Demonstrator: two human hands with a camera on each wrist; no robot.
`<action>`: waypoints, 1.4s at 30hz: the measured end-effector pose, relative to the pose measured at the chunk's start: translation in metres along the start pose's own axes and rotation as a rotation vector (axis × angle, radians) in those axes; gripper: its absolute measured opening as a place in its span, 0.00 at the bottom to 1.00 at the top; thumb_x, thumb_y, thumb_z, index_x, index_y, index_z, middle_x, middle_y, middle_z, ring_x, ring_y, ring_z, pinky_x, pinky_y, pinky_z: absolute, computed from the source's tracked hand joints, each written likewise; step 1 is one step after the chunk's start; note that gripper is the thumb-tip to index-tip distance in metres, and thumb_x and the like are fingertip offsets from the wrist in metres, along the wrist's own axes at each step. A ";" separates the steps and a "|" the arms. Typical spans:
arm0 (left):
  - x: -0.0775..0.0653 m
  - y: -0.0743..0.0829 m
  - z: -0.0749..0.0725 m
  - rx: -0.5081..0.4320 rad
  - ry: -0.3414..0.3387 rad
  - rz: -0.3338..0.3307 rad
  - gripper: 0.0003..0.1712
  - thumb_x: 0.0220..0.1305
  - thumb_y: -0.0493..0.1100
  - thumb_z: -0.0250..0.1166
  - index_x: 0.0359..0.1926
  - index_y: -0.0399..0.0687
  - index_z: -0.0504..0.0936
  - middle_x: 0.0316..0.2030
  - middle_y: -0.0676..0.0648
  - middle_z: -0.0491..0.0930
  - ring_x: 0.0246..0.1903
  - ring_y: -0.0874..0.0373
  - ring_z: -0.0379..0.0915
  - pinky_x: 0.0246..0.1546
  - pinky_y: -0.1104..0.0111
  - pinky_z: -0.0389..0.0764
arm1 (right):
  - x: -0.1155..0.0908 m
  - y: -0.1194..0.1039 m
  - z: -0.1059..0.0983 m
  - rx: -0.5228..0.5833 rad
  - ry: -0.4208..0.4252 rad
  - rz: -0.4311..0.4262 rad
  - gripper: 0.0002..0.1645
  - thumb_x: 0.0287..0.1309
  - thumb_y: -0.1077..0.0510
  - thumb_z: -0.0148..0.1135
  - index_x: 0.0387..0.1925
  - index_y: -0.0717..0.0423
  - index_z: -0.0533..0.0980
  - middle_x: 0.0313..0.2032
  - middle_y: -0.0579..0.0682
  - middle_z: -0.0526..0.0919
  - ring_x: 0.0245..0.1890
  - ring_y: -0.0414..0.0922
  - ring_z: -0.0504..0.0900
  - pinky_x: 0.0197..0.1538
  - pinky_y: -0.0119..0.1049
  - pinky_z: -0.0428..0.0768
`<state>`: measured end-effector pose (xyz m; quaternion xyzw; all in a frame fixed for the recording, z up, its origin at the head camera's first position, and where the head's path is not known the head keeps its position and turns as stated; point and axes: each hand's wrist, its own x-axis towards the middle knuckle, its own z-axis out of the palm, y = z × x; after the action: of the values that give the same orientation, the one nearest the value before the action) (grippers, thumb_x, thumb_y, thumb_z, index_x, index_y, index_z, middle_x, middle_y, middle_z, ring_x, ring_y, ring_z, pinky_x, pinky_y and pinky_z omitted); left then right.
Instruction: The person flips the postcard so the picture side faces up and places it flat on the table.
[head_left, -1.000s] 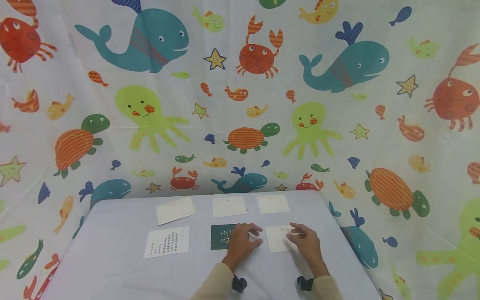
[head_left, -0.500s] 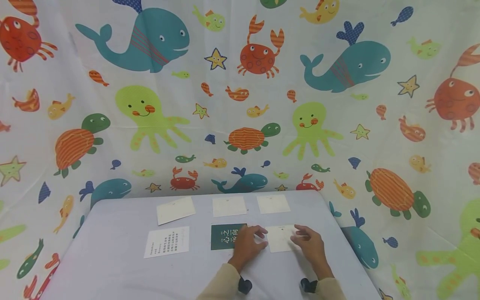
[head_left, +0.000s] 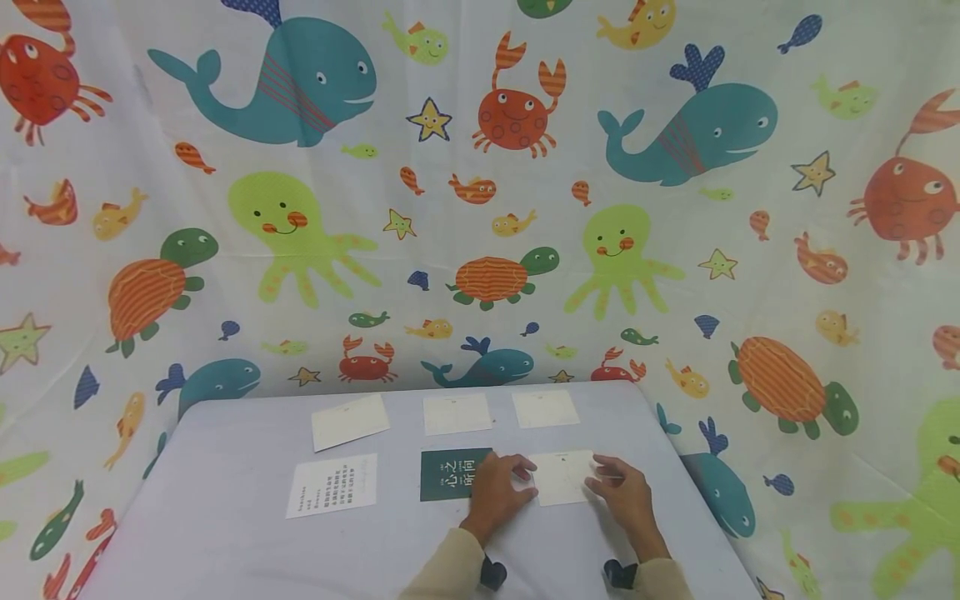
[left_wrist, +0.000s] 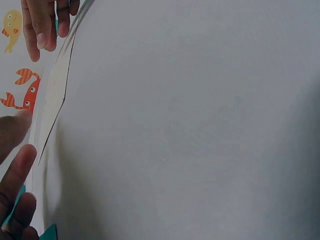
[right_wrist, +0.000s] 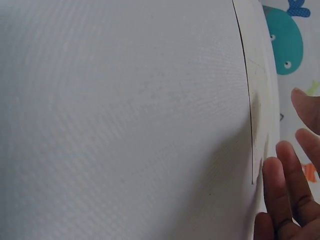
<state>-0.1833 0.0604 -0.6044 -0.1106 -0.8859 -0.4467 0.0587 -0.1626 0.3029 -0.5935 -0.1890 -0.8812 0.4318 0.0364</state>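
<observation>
Your left hand (head_left: 501, 498) and right hand (head_left: 626, 502) flank the cream card (head_left: 564, 477), which lies on the bench (head_left: 225, 542) right of center in the lower part of the frame. On both hands, thumb and fingers stand apart, clamped on nothing; contact with the card's edges cannot be confirmed. Caution: pushing harder from one side could skew the card; squeezing both edges could buckle it. In the head view, your left hand overlaps the green card (head_left: 445, 477); a dragging palm could shift it.
</observation>
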 end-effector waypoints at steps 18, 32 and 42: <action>0.001 0.001 0.012 0.046 -0.002 -0.021 0.18 0.47 0.40 0.86 0.41 0.57 0.92 0.29 0.58 0.87 0.36 0.64 0.67 0.43 0.61 0.71 | -0.001 -0.003 0.000 -0.020 -0.009 0.032 0.29 0.58 0.60 0.76 0.62 0.52 0.82 0.57 0.60 0.87 0.55 0.57 0.83 0.49 0.45 0.86; 0.004 0.000 0.015 0.067 -0.011 0.011 0.19 0.46 0.38 0.86 0.41 0.56 0.92 0.28 0.58 0.86 0.33 0.65 0.64 0.40 0.65 0.68 | 0.000 -0.002 0.006 -0.034 0.020 0.058 0.29 0.60 0.60 0.75 0.63 0.51 0.82 0.61 0.59 0.86 0.55 0.56 0.84 0.51 0.48 0.86; 0.004 0.001 0.016 0.069 -0.008 0.016 0.19 0.45 0.37 0.86 0.41 0.55 0.92 0.28 0.57 0.87 0.33 0.64 0.64 0.40 0.65 0.68 | 0.002 -0.004 0.004 -0.048 0.026 0.070 0.27 0.60 0.61 0.75 0.62 0.52 0.82 0.60 0.60 0.86 0.55 0.56 0.83 0.52 0.48 0.84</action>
<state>-0.1873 0.0746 -0.6119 -0.1175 -0.9001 -0.4149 0.0626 -0.1667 0.2988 -0.5928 -0.2263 -0.8836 0.4090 0.0282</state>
